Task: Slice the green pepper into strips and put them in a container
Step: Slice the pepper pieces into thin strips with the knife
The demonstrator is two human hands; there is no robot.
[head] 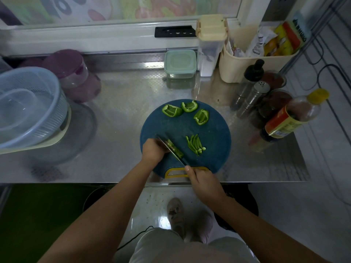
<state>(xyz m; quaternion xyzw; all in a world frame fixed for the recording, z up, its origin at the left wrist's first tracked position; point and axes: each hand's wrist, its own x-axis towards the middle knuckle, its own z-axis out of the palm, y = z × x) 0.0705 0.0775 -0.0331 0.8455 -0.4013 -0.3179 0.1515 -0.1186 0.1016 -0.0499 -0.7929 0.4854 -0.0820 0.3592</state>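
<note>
Pepper piece point(176, 150) on blue board point(214, 130) — strips point(195, 145) heaped beside; three chunks point(189, 106) farther back.

Board point(212, 133) at bench point(123, 103) front edge, centre; three pepper pieces point(171, 110) along its far rim, strips point(195, 144) right of middle. Lidded box point(180, 63) at back edge; colander point(28, 103) left edge, bottles point(290, 118) right edge

The cutting board point(214, 133) looks like dull, speckled plastic, the pepper point(171, 110) on it has smooth, shiny skin, and the knife point(171, 149) on it has a bright metal blade. Under the board, the counter point(117, 103) is shiny metal with a tiny bumpy pattern. Behind the board a lidded container point(180, 64) is clear plastic with a matt lid, and left of the board a basket point(28, 103) is pale, see-through plastic.
</note>
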